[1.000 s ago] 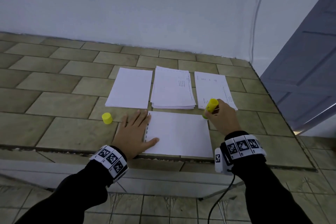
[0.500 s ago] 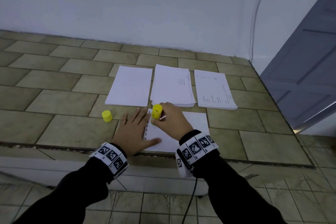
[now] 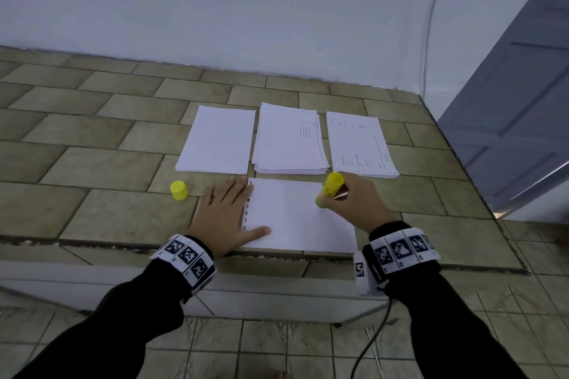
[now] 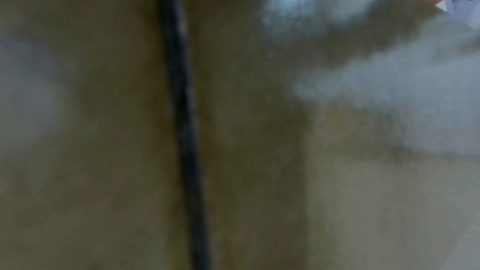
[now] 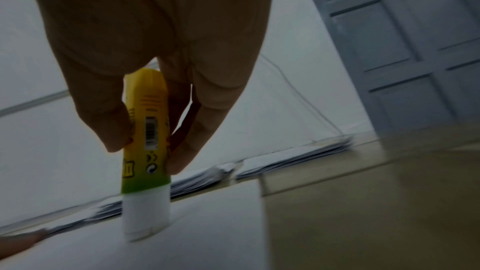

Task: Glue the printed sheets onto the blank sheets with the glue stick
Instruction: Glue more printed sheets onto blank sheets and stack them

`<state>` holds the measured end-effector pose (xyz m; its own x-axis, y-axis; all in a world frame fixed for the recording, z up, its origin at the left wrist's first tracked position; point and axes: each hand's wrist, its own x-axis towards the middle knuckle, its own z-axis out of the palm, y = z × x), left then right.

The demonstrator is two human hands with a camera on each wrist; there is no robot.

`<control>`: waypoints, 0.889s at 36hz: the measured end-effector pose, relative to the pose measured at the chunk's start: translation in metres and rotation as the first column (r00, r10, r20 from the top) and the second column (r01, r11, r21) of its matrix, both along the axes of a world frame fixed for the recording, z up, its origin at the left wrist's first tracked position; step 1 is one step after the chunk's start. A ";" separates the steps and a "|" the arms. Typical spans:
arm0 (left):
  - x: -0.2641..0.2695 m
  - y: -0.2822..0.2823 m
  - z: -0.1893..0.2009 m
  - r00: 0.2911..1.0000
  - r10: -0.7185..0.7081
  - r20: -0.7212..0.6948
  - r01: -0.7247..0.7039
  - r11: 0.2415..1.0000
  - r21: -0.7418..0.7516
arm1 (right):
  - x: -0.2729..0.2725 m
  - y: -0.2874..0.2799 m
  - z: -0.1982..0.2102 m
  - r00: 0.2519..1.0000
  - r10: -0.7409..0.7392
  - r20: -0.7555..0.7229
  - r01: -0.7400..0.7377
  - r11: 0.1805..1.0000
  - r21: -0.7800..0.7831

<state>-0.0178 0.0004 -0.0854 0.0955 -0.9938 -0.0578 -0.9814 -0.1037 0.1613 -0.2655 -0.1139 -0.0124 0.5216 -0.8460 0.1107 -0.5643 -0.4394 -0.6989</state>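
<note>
The sheet (image 3: 295,215) under your hands is thin and limp and would likely skid or wrinkle under the stick — so pin it flat near an edge. Your left hand (image 3: 226,215) does that, fingers straight across the sheet's punched left edge. Your right hand (image 3: 354,203) grips the glue stick (image 3: 329,189) by its yellow barrel, its white tip on the sheet's far right corner. The sheet is white and blank-faced, just nearer you than the three paper stacks (image 3: 289,140).

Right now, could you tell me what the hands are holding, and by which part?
The right hand grips the glue stick around its yellow barrel; the left hand holds nothing.
</note>
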 end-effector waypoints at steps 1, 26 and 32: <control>0.000 0.000 0.000 1.000 -0.001 -0.001 0.001 1.000 0.001 | -0.008 -0.002 0.000 1.000 -0.022 -0.014 0.022 1.000 0.003; 0.003 0.001 -0.006 0.999 -0.016 -0.045 0.012 0.997 -0.081 | 0.069 0.058 -0.008 0.892 0.435 0.124 -0.440 0.898 0.015; 0.003 0.002 -0.007 0.999 -0.017 -0.051 0.013 0.997 -0.076 | 0.074 0.059 -0.011 0.886 0.458 0.072 -0.459 0.888 -0.010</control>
